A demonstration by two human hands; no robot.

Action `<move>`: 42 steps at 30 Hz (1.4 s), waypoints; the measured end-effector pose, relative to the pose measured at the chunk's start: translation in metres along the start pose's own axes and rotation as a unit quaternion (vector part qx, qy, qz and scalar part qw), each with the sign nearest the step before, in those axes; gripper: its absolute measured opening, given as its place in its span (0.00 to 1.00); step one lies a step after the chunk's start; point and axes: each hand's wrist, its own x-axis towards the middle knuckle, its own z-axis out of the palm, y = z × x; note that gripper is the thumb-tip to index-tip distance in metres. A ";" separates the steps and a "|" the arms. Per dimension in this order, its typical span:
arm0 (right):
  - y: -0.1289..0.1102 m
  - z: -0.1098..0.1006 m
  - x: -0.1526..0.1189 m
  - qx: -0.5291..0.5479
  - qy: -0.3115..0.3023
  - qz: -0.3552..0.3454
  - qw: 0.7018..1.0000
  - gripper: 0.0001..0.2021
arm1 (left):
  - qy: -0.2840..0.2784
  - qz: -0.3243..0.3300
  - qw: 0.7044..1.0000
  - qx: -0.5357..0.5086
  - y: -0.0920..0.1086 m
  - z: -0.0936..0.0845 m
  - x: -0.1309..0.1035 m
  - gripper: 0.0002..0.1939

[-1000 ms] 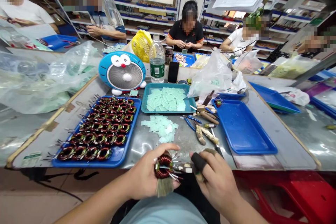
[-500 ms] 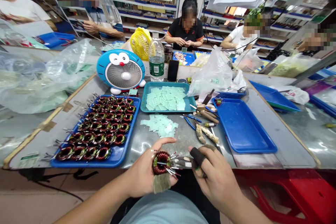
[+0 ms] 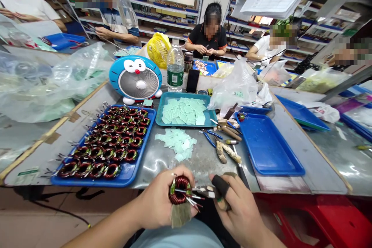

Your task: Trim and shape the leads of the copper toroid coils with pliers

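A toroidal coil [image 3: 183, 184] wound with dark red wire sits in my left hand [image 3: 158, 197], whose fingers close around it. Several silvery wire leads stick out of the coil to the right. Tape wraps my left thumb. My right hand [image 3: 240, 201], with a black cover on one finger, grips a pair of pliers [image 3: 205, 191]. The plier jaws point left and meet the coil's leads; whether they pinch one I cannot tell. Most of the plier handles are hidden in my palm.
At left a blue tray [image 3: 132, 176] bears rows of similar coils. Thin green squares [image 3: 177, 143] lie before a teal tray [image 3: 209, 120] of more squares. Other pliers [image 3: 221, 151] and a blue tray [image 3: 273, 143] lie right. Behind stand a cartoon-faced fan [image 3: 136, 79] and a bottle [image 3: 175, 73].
My left index finger, stretched out before, now curls around the coil. The plier jaws have come down slightly among the leads. The camera view has shifted a little.
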 end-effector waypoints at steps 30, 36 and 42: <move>-0.004 0.054 -0.020 0.082 0.065 0.064 0.992 0.25 | 0.001 -0.052 0.999 0.002 0.005 0.008 -0.007 0.16; -0.003 0.049 -0.019 0.048 0.056 0.023 0.997 0.26 | -0.012 -0.050 0.999 -0.016 -0.001 0.013 -0.005 0.18; -0.010 0.047 -0.015 0.064 0.051 0.018 0.997 0.21 | -0.040 -0.063 0.996 -0.050 0.003 0.008 -0.006 0.19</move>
